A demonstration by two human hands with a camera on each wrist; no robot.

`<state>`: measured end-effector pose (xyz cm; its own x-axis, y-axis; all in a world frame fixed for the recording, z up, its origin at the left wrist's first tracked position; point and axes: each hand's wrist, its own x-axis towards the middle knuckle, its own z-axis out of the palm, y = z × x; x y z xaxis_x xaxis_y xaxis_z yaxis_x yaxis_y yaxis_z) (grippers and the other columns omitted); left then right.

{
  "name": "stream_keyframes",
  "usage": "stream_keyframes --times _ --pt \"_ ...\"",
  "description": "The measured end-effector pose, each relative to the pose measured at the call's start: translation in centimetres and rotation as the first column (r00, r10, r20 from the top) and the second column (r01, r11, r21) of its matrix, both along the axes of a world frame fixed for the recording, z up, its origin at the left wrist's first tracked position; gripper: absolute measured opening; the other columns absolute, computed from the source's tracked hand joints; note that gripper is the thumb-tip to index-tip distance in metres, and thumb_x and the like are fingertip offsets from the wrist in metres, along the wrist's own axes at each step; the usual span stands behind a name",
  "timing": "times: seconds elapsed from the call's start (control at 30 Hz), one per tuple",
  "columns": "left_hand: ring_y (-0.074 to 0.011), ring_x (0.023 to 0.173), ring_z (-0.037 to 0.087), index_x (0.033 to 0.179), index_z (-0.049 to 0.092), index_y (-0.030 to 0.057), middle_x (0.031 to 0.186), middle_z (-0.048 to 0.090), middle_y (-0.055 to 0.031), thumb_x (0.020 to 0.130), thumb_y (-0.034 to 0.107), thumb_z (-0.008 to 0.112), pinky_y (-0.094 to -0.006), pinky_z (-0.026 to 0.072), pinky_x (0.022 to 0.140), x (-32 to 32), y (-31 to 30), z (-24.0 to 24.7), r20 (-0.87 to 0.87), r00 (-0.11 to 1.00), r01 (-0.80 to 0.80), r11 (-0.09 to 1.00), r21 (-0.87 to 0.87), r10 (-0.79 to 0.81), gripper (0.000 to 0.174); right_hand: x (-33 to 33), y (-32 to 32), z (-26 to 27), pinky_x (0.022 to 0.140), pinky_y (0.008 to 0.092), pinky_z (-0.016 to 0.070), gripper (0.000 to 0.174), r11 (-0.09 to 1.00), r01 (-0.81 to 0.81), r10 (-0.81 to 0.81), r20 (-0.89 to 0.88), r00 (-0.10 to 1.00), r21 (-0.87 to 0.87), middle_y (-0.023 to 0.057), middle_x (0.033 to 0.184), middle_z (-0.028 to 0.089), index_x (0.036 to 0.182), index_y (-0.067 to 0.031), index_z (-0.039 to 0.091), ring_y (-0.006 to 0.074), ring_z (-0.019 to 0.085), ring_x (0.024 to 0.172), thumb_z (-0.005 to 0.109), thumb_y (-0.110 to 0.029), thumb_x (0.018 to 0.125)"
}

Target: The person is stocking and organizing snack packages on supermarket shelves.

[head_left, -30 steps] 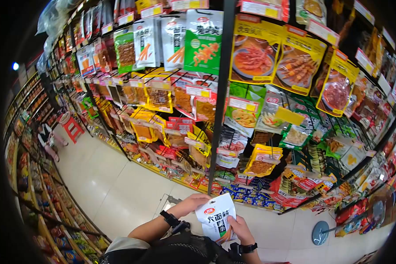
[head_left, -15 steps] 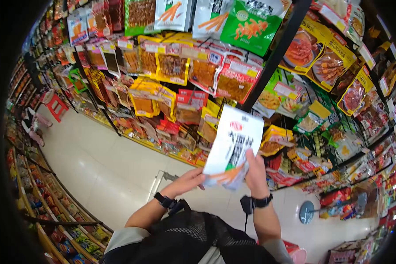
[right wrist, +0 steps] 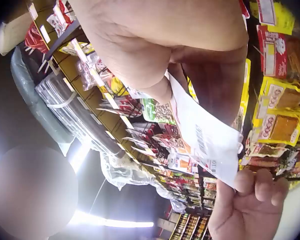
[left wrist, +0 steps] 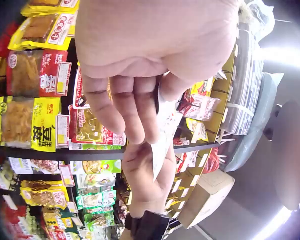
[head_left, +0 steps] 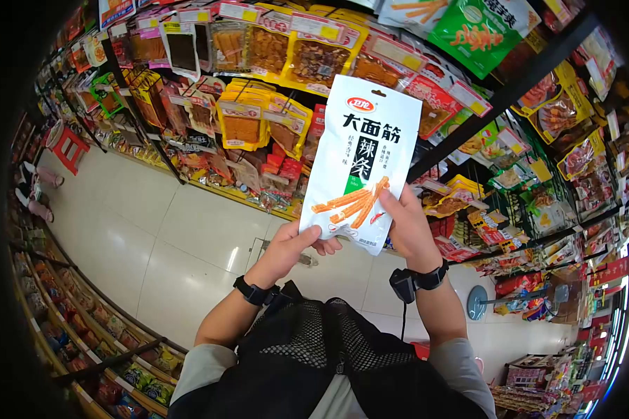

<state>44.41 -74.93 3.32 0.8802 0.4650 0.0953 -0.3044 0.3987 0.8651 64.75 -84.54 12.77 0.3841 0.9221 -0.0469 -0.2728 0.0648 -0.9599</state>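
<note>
Both hands hold a white snack packet (head_left: 362,160) upright in front of the shelves, its printed face towards the head camera. At its lower left corner the left hand (head_left: 286,248) pinches the edge, thumb on the front. On the lower right edge the right hand (head_left: 407,227) grips it, thumb on the front and fingers behind. The left wrist view shows the packet (left wrist: 162,145) edge-on between the left hand (left wrist: 150,65) and the other hand. In the right wrist view the packet (right wrist: 202,135) shows its side away from the head camera, below the right hand (right wrist: 165,40).
Hanging snack packs (head_left: 244,122) fill the racks in front, divided by a black post (head_left: 496,101). Lower shelves (head_left: 84,328) run along the left. On the tiled floor (head_left: 182,237) are a red stool (head_left: 70,148), a person (head_left: 36,188) and a round grey-blue base (head_left: 476,302).
The packet has risen from low near the body and is held higher, facing the head camera. The left hand, beside its lower edge half a second ago, now pinches its corner. The view has shifted.
</note>
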Motion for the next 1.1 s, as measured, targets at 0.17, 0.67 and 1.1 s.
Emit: stream_keyframes --times 0.17,0.67,1.1 --pt "-0.0166 0.087 0.065 0.114 0.064 -0.0022 0.096 0.072 -0.0137 0.104 0.032 0.046 -0.0306 0.0506 0.080 -2.7 1.4 0.5 0.007 1.000 0.001 1.000 -0.010 -0.001 0.040 -2.5 2.7 -0.1 0.096 0.0320 0.0493 0.037 0.999 -0.046 0.048 -0.054 0.997 0.025 0.0086 0.128 0.060 0.136 0.0005 0.048 0.0149 0.060 0.112 0.053 -0.015 0.103" --pt "-0.0177 0.094 0.068 0.118 0.064 -0.0037 0.104 0.071 -0.0103 0.100 0.013 0.056 -0.0331 0.0539 0.088 -7.5 2.7 1.5 -0.143 0.987 -0.036 0.978 0.206 0.067 0.026 -4.8 4.4 -0.9 0.088 0.0278 0.0516 0.036 0.982 -0.184 0.178 0.088 0.980 0.054 0.0070 0.121 0.063 0.131 0.0025 0.052 0.0105 0.061 0.103 0.051 -0.022 0.104" --pt "-0.0133 0.091 0.063 0.113 0.060 -0.0022 0.099 0.068 -0.0069 0.100 0.014 0.058 -0.0293 0.0511 0.082 -4.2 6.3 6.0 0.031 0.982 -0.184 0.903 0.387 0.187 0.021 0.2 2.3 4.6 0.068 0.0246 0.0488 0.038 0.932 -0.346 0.345 0.553 0.758 -0.108 0.0022 0.099 0.066 0.131 -0.0016 0.055 0.0052 0.058 0.079 0.049 -0.028 0.104"
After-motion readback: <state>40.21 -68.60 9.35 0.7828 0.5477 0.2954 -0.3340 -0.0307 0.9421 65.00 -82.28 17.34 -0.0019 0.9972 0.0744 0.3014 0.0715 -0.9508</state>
